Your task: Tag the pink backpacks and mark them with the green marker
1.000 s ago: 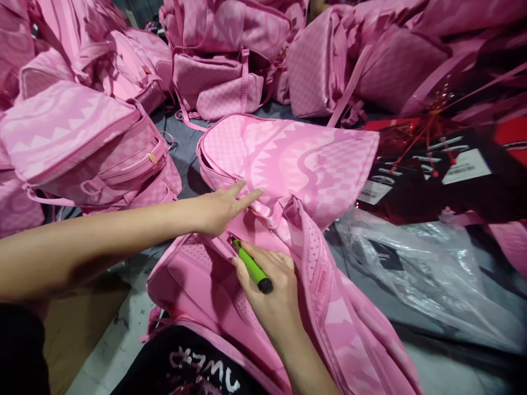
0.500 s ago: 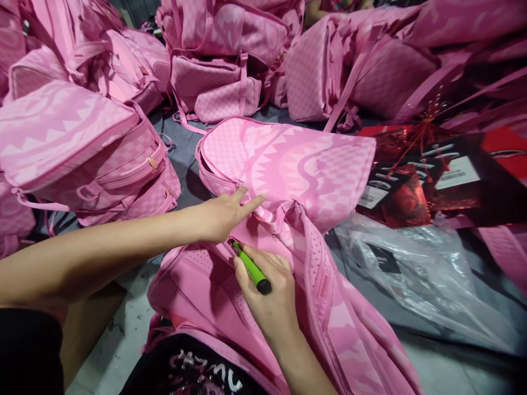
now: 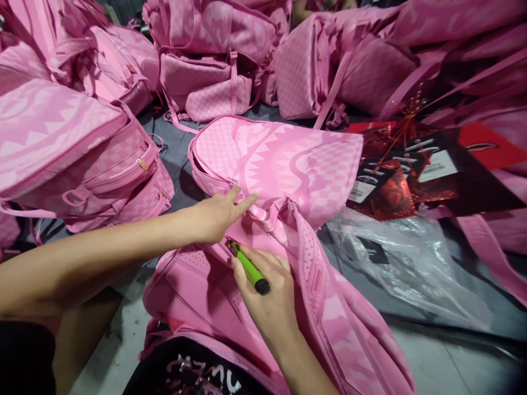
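Note:
A pink checkered backpack (image 3: 304, 159) with a jagged-tooth print lies across my lap and the table edge, its back panel and straps turned toward me. My left hand (image 3: 216, 215) rests on it near the zipper, fingers stretched and apart, pressing the fabric. Just below, my right hand (image 3: 269, 282) is closed around a bright green, pen-like tool (image 3: 249, 266) with a black rear end. Its front tip points at a seam under my left hand; the exact kind of tool and the contact at the tip are too small to make out.
Another pink backpack (image 3: 82, 153) stands on the left of the dark table cover (image 3: 177, 142). More pink bags (image 3: 206, 82) are piled along the back. On the right lie black and red hang tags (image 3: 436, 164) with red strings, beside a clear plastic bag (image 3: 411, 269).
The whole scene has shifted slightly left as the view turned a little. Both hands keep nearly the same places on the backpack, and the green tool remains at the same seam.

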A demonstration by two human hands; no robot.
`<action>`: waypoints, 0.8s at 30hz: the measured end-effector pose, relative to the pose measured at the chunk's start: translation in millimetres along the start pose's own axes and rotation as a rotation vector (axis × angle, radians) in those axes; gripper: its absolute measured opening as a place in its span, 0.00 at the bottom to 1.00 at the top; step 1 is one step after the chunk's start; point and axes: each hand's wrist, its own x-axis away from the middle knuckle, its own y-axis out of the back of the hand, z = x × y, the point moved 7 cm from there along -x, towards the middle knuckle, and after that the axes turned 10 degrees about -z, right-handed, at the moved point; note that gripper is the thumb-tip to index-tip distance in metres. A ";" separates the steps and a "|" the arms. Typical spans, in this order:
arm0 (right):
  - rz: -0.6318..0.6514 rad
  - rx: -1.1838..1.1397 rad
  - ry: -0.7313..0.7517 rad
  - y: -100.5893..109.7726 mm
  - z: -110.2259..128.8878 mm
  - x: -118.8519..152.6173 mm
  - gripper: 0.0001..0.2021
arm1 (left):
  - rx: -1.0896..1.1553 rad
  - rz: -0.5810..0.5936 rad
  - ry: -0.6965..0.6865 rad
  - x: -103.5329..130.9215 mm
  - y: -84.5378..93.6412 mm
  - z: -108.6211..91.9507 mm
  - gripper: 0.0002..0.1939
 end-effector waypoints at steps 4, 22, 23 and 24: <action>0.018 -0.049 0.004 -2.0 2.4 -0.1 0.10 | 0.013 -0.006 0.001 -0.4 -2.5 1.4 0.51; 0.017 -0.046 -0.012 -5.3 2.6 -1.2 0.10 | -0.015 0.005 0.038 -3.0 -4.2 3.3 0.51; 0.003 -0.031 -0.016 -4.1 2.1 -1.7 0.10 | -0.015 0.007 0.041 -2.9 -4.4 3.4 0.51; -0.011 -0.021 -0.019 -2.8 1.7 -2.3 0.10 | -0.015 0.007 0.044 -2.8 -4.3 3.4 0.51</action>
